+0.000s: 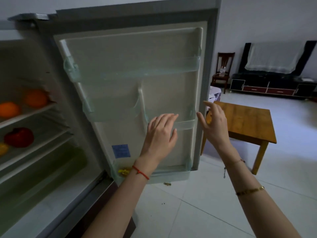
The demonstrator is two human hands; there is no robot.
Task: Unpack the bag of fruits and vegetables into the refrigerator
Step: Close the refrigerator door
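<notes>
Fruit shelved at frame left; our left hand (160, 134) and right hand (214, 124), both empty and spread, near the door (130, 93); next, probably close it.

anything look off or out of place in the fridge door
Mostly fine. The fridge door shelves look bare except a small yellow item lying loose in the bottom door shelf, too blurred to identify. Nothing looks spilled or broken.

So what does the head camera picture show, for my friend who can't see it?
Two bare hands, left hand and right hand, reach toward the open refrigerator door, holding nothing clearly visible. Inside at left, two oranges sit on one shelf and a red apple below. A wooden table stands behind the door.
</notes>
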